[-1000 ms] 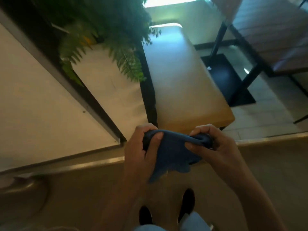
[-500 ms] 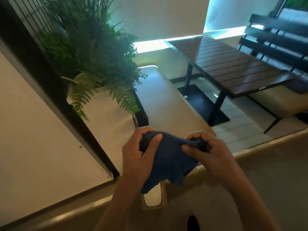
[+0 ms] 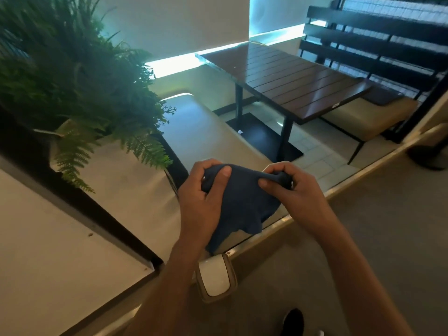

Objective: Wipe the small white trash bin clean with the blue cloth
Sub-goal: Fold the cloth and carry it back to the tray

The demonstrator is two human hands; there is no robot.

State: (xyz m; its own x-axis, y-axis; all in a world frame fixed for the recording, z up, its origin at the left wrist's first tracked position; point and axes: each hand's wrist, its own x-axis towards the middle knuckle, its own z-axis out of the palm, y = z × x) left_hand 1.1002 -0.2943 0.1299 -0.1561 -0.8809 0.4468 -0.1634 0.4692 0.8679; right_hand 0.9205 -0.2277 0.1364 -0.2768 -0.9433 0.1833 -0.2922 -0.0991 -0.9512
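While wiping is not yet begun, preparation is judged under way.
Cloth: blue cloth (image 3: 244, 202) is pinched and stretched by left hand (image 3: 202, 204) and right hand (image 3: 294, 196).
Bin: small white trash bin (image 3: 215, 277) is seen at 6 o'clock below, untouched.
Next: cloth is to be lowered onto bin.

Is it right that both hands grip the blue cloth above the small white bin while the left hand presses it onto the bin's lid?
Not quite. The head view shows the left hand and right hand gripping the blue cloth in the air; it touches nothing. The small white bin sits untouched on the floor below.
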